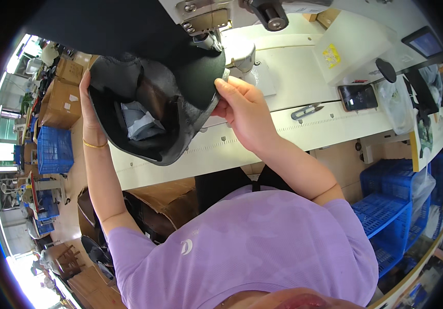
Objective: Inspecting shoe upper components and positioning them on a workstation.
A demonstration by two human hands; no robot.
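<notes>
A black shoe upper [154,103] with a dark lining and white paper stuffing inside is held up under the head of a sewing machine [216,20]. My left hand [88,103] grips its far left edge. My right hand [242,110] pinches its right edge close to the machine's needle area, thumb on top. The open side of the upper faces me.
A white sewing table [304,123] carries thread snips [306,109], a phone [358,97] and a white box with a yellow mark [350,46]. Blue crates [391,206] stand at the right, another blue crate [54,149] and cardboard boxes [61,100] at the left.
</notes>
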